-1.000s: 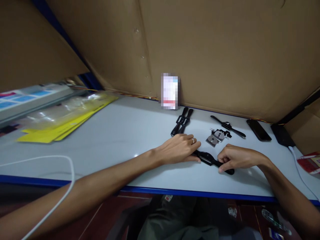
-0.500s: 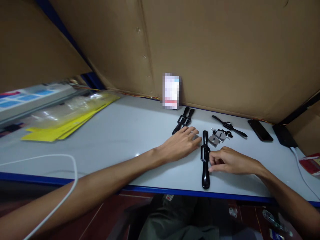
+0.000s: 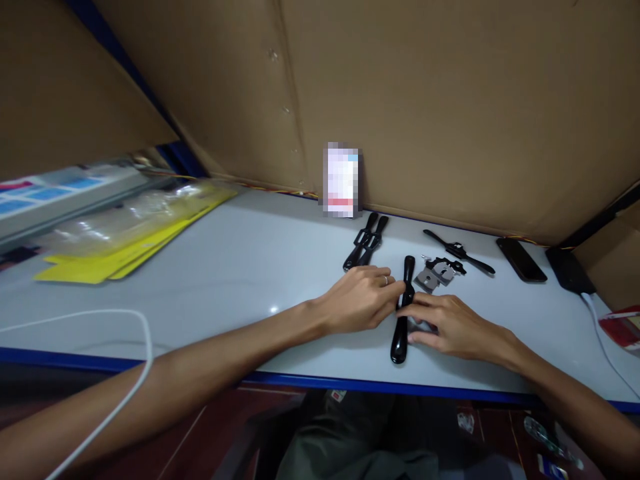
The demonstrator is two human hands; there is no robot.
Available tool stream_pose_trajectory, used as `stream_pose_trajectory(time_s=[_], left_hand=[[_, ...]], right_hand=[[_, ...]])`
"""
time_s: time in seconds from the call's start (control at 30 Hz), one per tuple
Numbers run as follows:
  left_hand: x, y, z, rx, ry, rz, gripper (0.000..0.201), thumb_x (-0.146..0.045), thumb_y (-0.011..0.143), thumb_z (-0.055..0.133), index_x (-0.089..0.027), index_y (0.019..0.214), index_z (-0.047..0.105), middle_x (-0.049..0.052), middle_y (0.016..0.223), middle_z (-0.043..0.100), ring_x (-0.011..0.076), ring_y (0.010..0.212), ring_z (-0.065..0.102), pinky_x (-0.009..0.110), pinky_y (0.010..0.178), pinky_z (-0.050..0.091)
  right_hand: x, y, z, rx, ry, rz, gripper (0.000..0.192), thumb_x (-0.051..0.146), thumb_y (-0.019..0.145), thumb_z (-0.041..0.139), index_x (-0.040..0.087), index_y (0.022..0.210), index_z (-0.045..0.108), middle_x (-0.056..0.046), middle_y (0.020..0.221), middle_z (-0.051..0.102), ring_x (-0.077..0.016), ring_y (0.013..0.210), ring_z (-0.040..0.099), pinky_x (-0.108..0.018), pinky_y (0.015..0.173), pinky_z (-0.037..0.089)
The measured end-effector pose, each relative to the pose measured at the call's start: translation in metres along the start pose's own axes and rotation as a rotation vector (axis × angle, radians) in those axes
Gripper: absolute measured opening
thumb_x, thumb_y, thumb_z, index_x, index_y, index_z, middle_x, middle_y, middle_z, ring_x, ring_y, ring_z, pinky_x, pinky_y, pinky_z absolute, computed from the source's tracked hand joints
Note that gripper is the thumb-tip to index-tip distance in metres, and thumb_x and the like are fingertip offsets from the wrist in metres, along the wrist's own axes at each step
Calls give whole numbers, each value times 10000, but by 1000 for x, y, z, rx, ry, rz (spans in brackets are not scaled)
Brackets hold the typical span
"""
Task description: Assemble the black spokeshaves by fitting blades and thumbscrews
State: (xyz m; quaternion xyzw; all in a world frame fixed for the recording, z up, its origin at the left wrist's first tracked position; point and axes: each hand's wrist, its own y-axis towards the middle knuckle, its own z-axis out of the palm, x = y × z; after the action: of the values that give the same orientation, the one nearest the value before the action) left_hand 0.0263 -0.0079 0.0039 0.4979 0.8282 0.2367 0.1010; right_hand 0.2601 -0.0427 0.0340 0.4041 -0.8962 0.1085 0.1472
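Observation:
A black spokeshave body (image 3: 400, 337) lies upright in the view on the table, its longer visible handle toward me. My left hand (image 3: 363, 299), a ring on one finger, has its fingers closed at the left side of the spokeshave's middle. From the other side my right hand (image 3: 453, 327) lays its fingers across that middle, with the thumb by the lower handle. The fingers hide most of the central frame. Just beyond my right hand sit grey metal blades (image 3: 430, 278) and black clamp parts (image 3: 454, 265) with small screws.
Two more black spokeshave bodies (image 3: 367, 240) lie side by side behind my left hand. Another spokeshave (image 3: 457, 251) is at the back right, near a dark phone (image 3: 521, 260) and a black box (image 3: 570, 270) with a cable. Yellow sheets (image 3: 80, 270) lie far left. A blurred screen (image 3: 343, 180) leans against the cardboard.
My left hand has come toward me and closed in at the spokeshave's middle. My right fingers have stretched out across it. The spokeshave's near end has swung slightly left.

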Motion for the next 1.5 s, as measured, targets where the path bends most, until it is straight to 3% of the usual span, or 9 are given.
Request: stream_pose_trajectory(time_s=[0.13, 0.27, 0.5, 0.6, 0.7, 0.83, 0.93, 1.23, 1.5], left_hand=[[-4, -3, -3, -112, -18, 113, 304, -152, 963, 348, -207, 783, 587, -5, 557, 534, 147, 520, 475, 329, 486, 381], [-9, -3, -5, -116, -16, 160, 289, -157, 946, 365, -220, 775, 589, -15, 530, 529, 142, 488, 466, 330, 468, 373], [3, 0, -4, -124, -8, 95, 294, -148, 951, 372, -197, 784, 609, 1, 601, 588, 140, 541, 501, 311, 516, 395], [22, 2, -5, -48, 34, -120, 277, -196, 990, 387, -181, 923, 655, 43, 782, 662, 177, 742, 605, 302, 612, 453], [44, 1, -2, 53, 79, -287, 347, -350, 1021, 448, -143, 1246, 612, 134, 1114, 662, 261, 1030, 614, 386, 847, 513], [65, -8, 12, 259, 63, -391, 655, -579, 1002, 467, -146, 1493, 441, 236, 1502, 464, 382, 1345, 483, 513, 1068, 430], [71, -14, 24, 344, -15, -448, 762, -636, 1025, 356, -116, 1580, 308, 255, 1628, 309, 395, 1515, 291, 515, 1194, 306], [76, -10, 42, 341, -72, -479, 763, -624, 1051, 233, -105, 1609, 244, 225, 1675, 207, 366, 1568, 161, 492, 1249, 229], [70, 3, 45, 311, -107, -494, 681, -551, 1077, 196, -136, 1613, 247, 194, 1681, 222, 346, 1570, 168, 508, 1248, 234]], right_hand=[[-2, 2, 7, -75, -89, -89, 460, 522, 911, 698, 241, 1274, 677, -93, 1118, 662, -206, 820, 650, -350, 703, 538], [1, 2, 19, -152, -223, -161, 607, 720, 866, 622, 228, 1213, 701, -88, 1000, 656, -204, 749, 616, -315, 594, 492], [10, 6, 37, -343, -350, -222, 475, 564, 1002, 523, 142, 1135, 694, -117, 962, 665, -234, 862, 625, -319, 620, 496], [7, 9, 34, -375, -383, -190, 376, 488, 1008, 541, 156, 1076, 705, -91, 884, 645, -233, 837, 593, -319, 613, 476], [3, 10, 32, -392, -402, -176, 326, 445, 991, 559, 168, 1075, 708, -91, 885, 641, -240, 851, 572, -331, 646, 479], [3, 11, 34, -424, -407, -172, 306, 412, 979, 570, 163, 1079, 716, -106, 909, 654, -251, 872, 564, -372, 731, 499], [2, 12, 35, -424, -408, -160, 282, 366, 988, 556, 160, 1094, 718, -116, 926, 664, -266, 904, 571, -399, 770, 503], [-10, 22, 33, -437, -346, -73, 329, 334, 1027, 521, 153, 1253, 676, -133, 1091, 693, -293, 1113, 577, -461, 947, 521], [-32, 40, 31, -385, -274, 32, 486, 298, 1042, 453, 155, 1506, 486, -137, 1483, 573, -336, 1389, 457, -561, 1098, 441]])
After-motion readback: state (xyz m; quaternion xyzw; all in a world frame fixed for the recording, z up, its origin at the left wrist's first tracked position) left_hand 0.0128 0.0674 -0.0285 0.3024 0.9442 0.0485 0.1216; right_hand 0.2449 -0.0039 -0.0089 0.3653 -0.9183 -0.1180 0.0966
